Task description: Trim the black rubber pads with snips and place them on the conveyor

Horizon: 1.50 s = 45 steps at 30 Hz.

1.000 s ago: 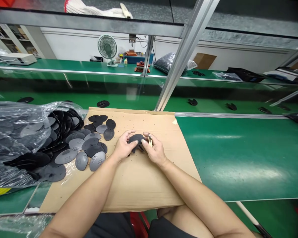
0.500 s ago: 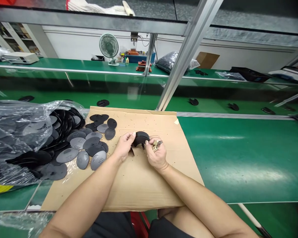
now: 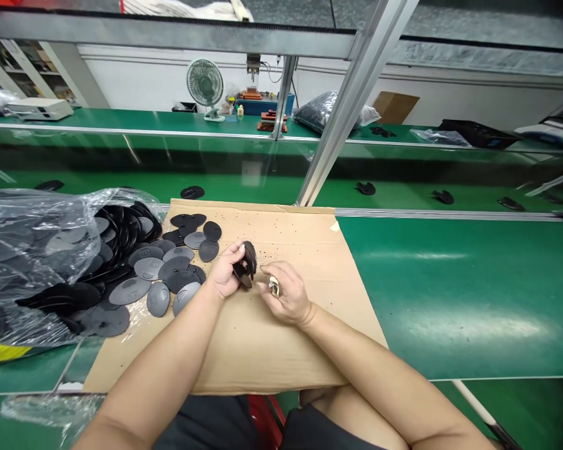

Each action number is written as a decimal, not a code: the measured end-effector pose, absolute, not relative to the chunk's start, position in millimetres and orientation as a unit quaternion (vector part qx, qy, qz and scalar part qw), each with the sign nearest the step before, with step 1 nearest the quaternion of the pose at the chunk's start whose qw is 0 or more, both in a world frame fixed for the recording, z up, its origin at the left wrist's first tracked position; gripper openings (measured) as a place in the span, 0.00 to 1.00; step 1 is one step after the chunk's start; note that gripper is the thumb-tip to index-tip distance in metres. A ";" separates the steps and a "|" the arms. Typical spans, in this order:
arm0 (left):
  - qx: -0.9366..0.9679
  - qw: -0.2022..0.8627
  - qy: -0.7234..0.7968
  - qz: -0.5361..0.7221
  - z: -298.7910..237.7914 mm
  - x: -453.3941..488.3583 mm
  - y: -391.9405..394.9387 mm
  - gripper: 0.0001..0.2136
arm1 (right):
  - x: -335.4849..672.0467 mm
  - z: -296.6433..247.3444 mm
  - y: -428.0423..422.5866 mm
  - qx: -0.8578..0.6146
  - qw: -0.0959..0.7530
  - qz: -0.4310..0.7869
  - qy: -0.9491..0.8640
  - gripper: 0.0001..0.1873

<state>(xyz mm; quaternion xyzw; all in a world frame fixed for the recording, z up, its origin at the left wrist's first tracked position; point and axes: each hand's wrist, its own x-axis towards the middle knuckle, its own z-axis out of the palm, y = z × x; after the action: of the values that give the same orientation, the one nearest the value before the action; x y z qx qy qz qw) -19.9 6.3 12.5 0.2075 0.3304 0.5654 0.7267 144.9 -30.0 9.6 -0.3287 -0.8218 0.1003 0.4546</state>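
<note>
Left hand [image 3: 224, 276] is pinched on a black part [image 3: 247, 262], holding it up on edge just above the cardboard [image 3: 272, 356]. Right hand [image 3: 287, 295] is curled around a small brassy tool [image 3: 274, 287], close to the part but not touching it. I'd say we're mid-way through working on this one piece, at the bit where it gets turned or checked. Any next touch needs the tool tip lined up on the part's edge with the left grip steady. The pile [image 3: 166, 278] of similar parts spills from the bag [image 3: 32, 244] on the left of the green tabletop [image 3: 450, 294].
</note>
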 end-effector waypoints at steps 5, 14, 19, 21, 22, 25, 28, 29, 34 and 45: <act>0.248 0.779 0.266 0.511 10.5 -27.2 5.6 0.16 | 156.3 12.1 -19.4 -0.407 0.342 0.037 -0.846 0.13; 0.292 0.785 0.293 0.460 13.1 -25.8 3.6 0.17 | 159.3 24.6 -22.1 -0.436 0.219 0.066 -0.870 0.08; 0.310 0.780 0.311 0.446 14.5 -26.1 2.6 0.19 | 161.1 27.5 -23.7 -0.426 0.209 0.110 -0.873 0.07; 0.318 0.778 0.313 0.442 14.6 -26.3 2.5 0.19 | 162.0 27.8 -23.7 -0.427 0.203 0.115 -0.874 0.07; 0.321 0.777 0.313 0.441 14.5 -26.5 2.5 0.20 | 162.3 28.1 -23.7 -0.428 0.199 0.114 -0.874 0.06; 0.327 0.774 0.316 0.441 13.5 -27.0 2.8 0.20 | 162.6 30.3 -23.9 -0.433 0.183 0.112 -0.875 0.05; 0.331 0.769 0.325 0.440 11.3 -27.2 3.3 0.21 | 163.3 34.3 -24.1 -0.435 0.162 0.109 -0.879 0.05; 0.335 0.767 0.326 0.440 10.3 -27.2 3.5 0.21 | 163.8 35.7 -24.2 -0.436 0.153 0.108 -0.880 0.05; 0.360 0.760 0.323 0.434 5.9 -26.3 3.6 0.20 | 167.1 40.8 -25.0 -0.441 0.122 0.114 -0.882 0.08; 0.351 0.756 0.339 0.436 5.5 -22.6 3.7 0.20 | 165.5 37.5 -24.0 -0.464 0.087 0.117 -0.874 0.08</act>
<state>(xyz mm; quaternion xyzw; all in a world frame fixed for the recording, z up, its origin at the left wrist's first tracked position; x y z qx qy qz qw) -22.6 3.7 5.5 0.3507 0.3394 0.4358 0.7562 165.5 -24.0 37.5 -0.4643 -0.8736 0.1168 0.0867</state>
